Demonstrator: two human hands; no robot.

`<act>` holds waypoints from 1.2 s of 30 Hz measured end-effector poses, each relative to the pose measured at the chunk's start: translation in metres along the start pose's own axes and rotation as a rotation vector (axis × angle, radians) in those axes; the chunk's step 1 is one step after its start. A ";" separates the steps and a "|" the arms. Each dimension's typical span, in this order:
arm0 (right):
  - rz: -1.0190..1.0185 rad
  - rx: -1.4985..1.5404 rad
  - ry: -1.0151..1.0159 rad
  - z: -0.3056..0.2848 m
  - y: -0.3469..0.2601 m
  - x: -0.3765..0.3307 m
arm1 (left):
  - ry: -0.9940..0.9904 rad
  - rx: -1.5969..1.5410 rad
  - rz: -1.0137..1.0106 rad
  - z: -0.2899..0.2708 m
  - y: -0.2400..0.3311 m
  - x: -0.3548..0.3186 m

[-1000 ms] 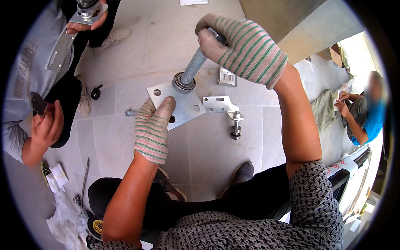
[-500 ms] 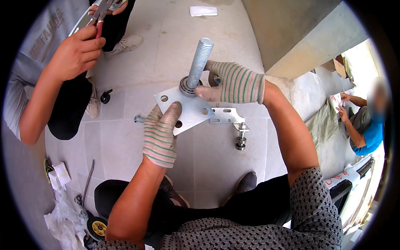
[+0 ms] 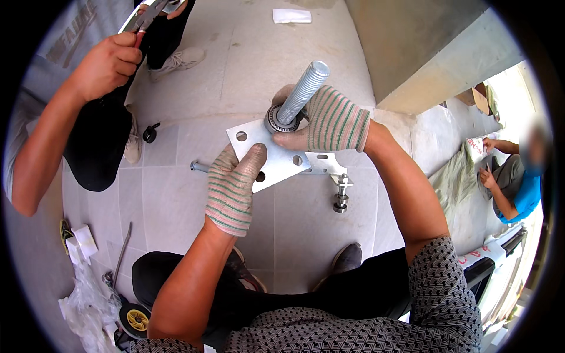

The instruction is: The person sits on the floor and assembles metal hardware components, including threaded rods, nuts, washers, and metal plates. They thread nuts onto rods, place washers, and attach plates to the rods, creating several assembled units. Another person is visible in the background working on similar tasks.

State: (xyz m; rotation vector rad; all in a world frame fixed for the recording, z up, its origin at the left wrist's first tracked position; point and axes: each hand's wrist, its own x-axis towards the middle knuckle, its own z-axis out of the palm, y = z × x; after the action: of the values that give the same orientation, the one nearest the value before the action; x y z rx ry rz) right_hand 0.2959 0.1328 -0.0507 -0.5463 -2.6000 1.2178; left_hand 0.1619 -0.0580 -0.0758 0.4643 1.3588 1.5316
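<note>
Over the tiled floor, my left grip pinches the metal plate by its edge while my right grip clasps the bearing around the threaded rod, sensible holds for likely heavy, rigid parts.

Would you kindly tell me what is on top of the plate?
A bearing around a bolt, and the left thumb; the plate directly beneath them is covered, so unseen.

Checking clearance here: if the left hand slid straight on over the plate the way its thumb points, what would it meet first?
Probably the bearing around the threaded rod, though the right hand lies close beside that line and depth is unclear.
</note>
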 end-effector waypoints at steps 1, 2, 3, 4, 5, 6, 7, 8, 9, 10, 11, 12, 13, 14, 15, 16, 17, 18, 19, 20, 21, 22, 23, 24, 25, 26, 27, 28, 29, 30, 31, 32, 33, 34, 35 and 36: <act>-0.001 -0.006 0.010 -0.001 0.001 -0.001 | -0.002 0.014 -0.003 0.003 0.002 -0.001; -0.001 -0.012 0.021 -0.003 0.001 -0.002 | -0.004 0.028 -0.005 0.004 0.003 -0.001; 0.034 -0.028 0.019 -0.008 0.000 -0.005 | -0.002 0.035 -0.001 0.005 0.001 0.000; 0.070 -0.043 0.015 -0.016 -0.008 -0.006 | 0.003 0.043 0.004 0.004 -0.002 0.000; 0.099 -0.055 0.010 -0.022 -0.015 -0.005 | 0.014 0.053 0.011 0.001 -0.004 0.001; 0.126 -0.069 0.015 -0.025 -0.018 -0.005 | 0.031 0.069 0.005 -0.002 -0.007 0.001; 0.068 -0.031 0.068 -0.028 -0.016 -0.006 | 0.040 0.083 -0.002 -0.003 -0.008 0.001; 0.010 0.007 0.122 -0.030 -0.012 -0.007 | 0.050 0.098 -0.008 -0.004 -0.009 0.001; -0.049 0.046 0.175 -0.033 -0.010 -0.008 | 0.054 0.091 -0.009 -0.005 -0.009 0.000; -0.061 0.004 0.190 -0.039 -0.012 -0.010 | 0.051 0.080 -0.010 -0.004 -0.010 0.000; -0.058 0.014 0.194 -0.043 -0.012 -0.012 | 0.050 0.068 -0.012 -0.002 -0.011 0.000; -0.057 0.025 0.198 -0.046 -0.013 -0.014 | 0.056 0.069 -0.014 0.000 -0.009 0.000; -0.056 0.035 0.202 -0.050 -0.014 -0.016 | 0.047 0.068 -0.018 0.001 -0.010 -0.001; -0.041 0.037 0.198 -0.053 -0.016 -0.018 | 0.039 0.067 -0.023 0.001 -0.011 -0.001; -0.025 0.039 0.194 -0.057 -0.018 -0.020 | 0.032 0.066 -0.026 0.002 -0.012 0.000; -0.010 0.046 0.188 -0.059 -0.020 -0.021 | 0.037 0.078 -0.029 0.003 -0.013 0.000; -0.004 0.057 0.198 -0.061 -0.021 -0.023 | 0.041 0.090 -0.031 0.003 -0.014 0.000; 0.002 0.068 0.207 -0.064 -0.023 -0.024 | 0.046 0.102 -0.033 0.004 -0.015 0.000; 0.007 0.084 0.215 -0.065 -0.022 -0.025 | 0.049 0.104 -0.041 0.003 -0.016 0.000; 0.004 0.083 0.227 -0.064 -0.022 -0.024 | 0.053 0.106 -0.048 0.003 -0.016 -0.001; 0.001 0.081 0.239 -0.064 -0.021 -0.023 | 0.056 0.107 -0.055 0.003 -0.017 -0.002; 0.001 0.076 0.252 -0.064 -0.020 -0.024 | 0.052 0.105 -0.053 0.004 -0.017 -0.002; -0.005 0.070 0.255 -0.064 -0.020 -0.024 | 0.048 0.103 -0.052 0.006 -0.018 -0.003; -0.011 0.065 0.259 -0.063 -0.020 -0.023 | 0.044 0.100 -0.050 0.008 -0.019 -0.004; -0.019 0.060 0.262 -0.062 -0.021 -0.022 | 0.036 0.111 -0.056 0.008 -0.020 -0.004; -0.035 0.058 0.262 -0.059 -0.020 -0.022 | 0.029 0.121 -0.062 0.009 -0.021 -0.004; -0.050 0.055 0.263 -0.057 -0.018 -0.022 | 0.022 0.131 -0.068 0.009 -0.022 -0.004; -0.070 0.055 0.261 -0.055 -0.018 -0.021 | 0.022 0.141 -0.067 0.009 -0.022 -0.005; -0.062 0.061 0.255 -0.054 -0.019 -0.020 | 0.023 0.151 -0.067 0.008 -0.022 -0.005; -0.054 0.067 0.249 -0.054 -0.021 -0.020 | 0.023 0.162 -0.067 0.008 -0.023 -0.005; -0.042 0.071 0.243 -0.053 -0.022 -0.020 | 0.024 0.161 -0.063 0.007 -0.024 -0.005; -0.047 0.065 0.256 -0.053 -0.021 -0.020 | 0.024 0.160 -0.060 0.006 -0.024 -0.004; -0.052 0.059 0.269 -0.054 -0.020 -0.019 | 0.025 0.160 -0.057 0.006 -0.025 -0.004; -0.057 0.053 0.282 -0.054 -0.019 -0.019 | 0.026 0.154 -0.062 0.005 -0.025 -0.004; -0.055 0.043 0.286 -0.054 -0.020 -0.019 | 0.028 0.149 -0.067 0.005 -0.025 -0.004; -0.052 0.034 0.290 -0.056 -0.020 -0.020 | 0.029 0.143 -0.072 0.005 -0.026 -0.004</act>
State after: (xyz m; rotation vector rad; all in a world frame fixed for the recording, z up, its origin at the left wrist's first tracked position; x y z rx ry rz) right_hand 0.3288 0.1508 -0.0005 -0.5964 -2.3326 1.0750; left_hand 0.1780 -0.0624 -0.0964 0.4781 1.4986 1.3931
